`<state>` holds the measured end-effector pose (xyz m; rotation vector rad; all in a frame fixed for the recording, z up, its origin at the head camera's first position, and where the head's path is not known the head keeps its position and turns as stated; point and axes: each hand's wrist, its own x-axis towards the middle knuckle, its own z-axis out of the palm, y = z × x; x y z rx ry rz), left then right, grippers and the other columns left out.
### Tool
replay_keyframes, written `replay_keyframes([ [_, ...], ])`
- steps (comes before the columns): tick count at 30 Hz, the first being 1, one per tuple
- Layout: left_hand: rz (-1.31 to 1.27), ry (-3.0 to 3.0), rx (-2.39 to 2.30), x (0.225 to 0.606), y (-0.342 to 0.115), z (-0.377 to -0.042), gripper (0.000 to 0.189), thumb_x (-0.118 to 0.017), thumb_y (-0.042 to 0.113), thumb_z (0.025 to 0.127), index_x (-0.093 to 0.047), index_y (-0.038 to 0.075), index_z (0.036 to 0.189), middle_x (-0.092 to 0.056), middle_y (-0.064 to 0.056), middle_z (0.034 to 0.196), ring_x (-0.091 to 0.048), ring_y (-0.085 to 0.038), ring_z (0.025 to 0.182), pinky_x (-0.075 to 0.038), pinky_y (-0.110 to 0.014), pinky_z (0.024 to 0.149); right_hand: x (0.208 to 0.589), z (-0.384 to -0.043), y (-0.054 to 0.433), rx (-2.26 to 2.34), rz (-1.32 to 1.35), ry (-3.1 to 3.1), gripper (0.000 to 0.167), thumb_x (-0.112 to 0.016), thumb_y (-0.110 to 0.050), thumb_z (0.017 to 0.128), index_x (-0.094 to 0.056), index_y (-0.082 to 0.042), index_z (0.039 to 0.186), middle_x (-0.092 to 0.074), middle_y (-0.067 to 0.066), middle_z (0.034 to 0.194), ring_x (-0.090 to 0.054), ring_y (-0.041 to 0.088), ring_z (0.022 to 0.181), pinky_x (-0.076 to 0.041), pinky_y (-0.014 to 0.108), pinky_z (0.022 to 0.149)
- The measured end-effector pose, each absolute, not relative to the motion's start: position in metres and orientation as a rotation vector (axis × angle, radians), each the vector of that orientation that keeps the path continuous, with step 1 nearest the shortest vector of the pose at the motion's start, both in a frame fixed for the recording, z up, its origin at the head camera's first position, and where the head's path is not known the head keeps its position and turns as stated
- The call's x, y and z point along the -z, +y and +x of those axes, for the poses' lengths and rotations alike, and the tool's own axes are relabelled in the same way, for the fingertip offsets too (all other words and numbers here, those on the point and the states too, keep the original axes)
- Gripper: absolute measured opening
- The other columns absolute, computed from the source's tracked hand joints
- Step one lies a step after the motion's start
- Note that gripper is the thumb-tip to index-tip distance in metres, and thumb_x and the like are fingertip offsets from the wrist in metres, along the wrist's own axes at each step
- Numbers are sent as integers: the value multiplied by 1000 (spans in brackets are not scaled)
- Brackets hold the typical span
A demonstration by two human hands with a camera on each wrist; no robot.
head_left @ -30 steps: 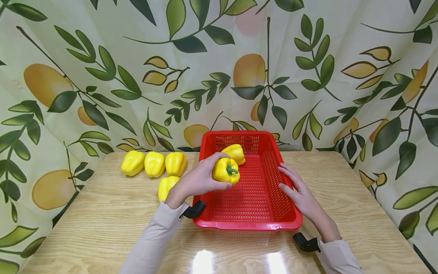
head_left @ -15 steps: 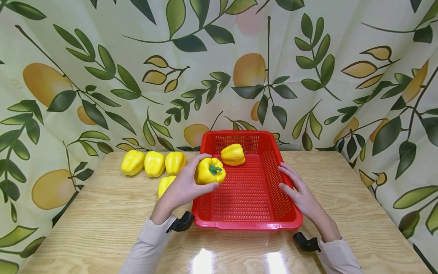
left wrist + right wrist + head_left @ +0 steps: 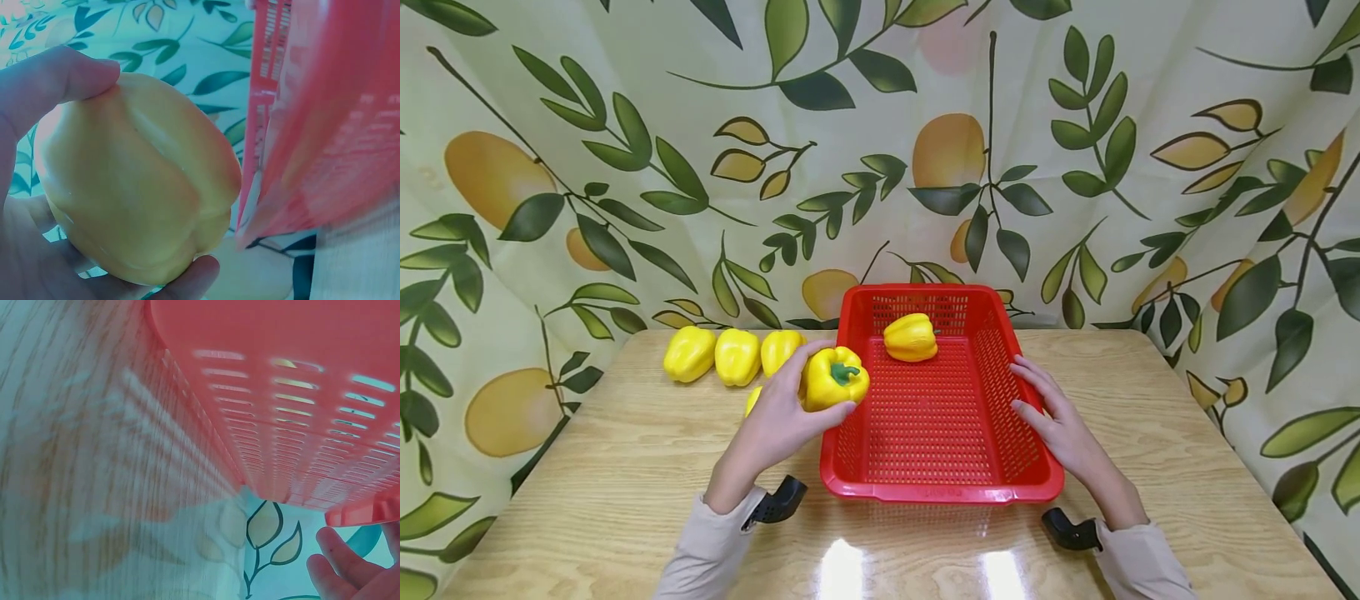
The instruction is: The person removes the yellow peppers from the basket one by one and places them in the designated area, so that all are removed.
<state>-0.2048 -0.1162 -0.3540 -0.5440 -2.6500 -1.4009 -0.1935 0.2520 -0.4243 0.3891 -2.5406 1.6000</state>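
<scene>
A yellow bell pepper point(image 3: 837, 379) with a green stem is held by my left hand point(image 3: 775, 417), above the basket's left rim. In the left wrist view the thumb point(image 3: 81, 75) presses one side of the pepper point(image 3: 137, 175) and the fingers support the other. My right hand point(image 3: 1060, 425) rests on the right rim of a red plastic basket point(image 3: 943, 494), thumb and forefinger lying over the edge. From the right wrist view, other fingers point(image 3: 340, 565) show outside the wall. Inside the basket, near the back, lies another yellow pepper point(image 3: 911, 337).
To the left of the basket, a row of yellow peppers point(image 3: 737, 357) stands on the wooden table point(image 3: 602, 467). One more pepper point(image 3: 752, 400) is mostly hidden behind my left hand. A leaf-patterned curtain point(image 3: 850, 200) hangs behind the table.
My left hand has carried its pepper leftward, from over the basket's inside to the left rim, covering more of the pepper behind it. The right hand and the basket have stayed in place.
</scene>
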Motion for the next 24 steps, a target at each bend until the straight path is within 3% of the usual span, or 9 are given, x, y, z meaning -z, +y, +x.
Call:
replay_keyframes([
  [5,-516,-2664,1359,352,-126,-205,73,-81,23,80,-43,23,142,-55,-3,135,-55,-23,118,-50,-44,96,425,-194,252,-1603,388,-2539,50,-52,-10,101,-40,-2,148,-24,16,161,-45,34,124,-60,30,76],
  [12,-465,-2698,1287,349,-141,-207,71,-81,25,81,-44,21,142,-57,-7,133,-56,-27,117,-47,-47,99,426,-194,253,-1603,385,-2538,50,-52,-11,101,-40,-3,148,-25,15,161,-49,19,120,-60,31,76],
  [19,-386,-2734,1266,346,-154,-209,73,-82,31,81,-43,22,142,-57,-8,134,-56,-28,119,-46,-48,100,425,-194,253,-1621,370,-2546,50,-51,-10,101,-39,-3,149,-23,15,162,-45,39,127,-61,34,76],
  [24,-334,-2765,1240,347,-164,-211,74,-80,33,82,-42,18,144,-54,-13,139,-54,-33,121,-45,-51,101,425,-194,253,-1602,374,-2553,50,-51,-10,101,-39,-3,149,-23,16,162,-42,41,130,-61,33,78],
])
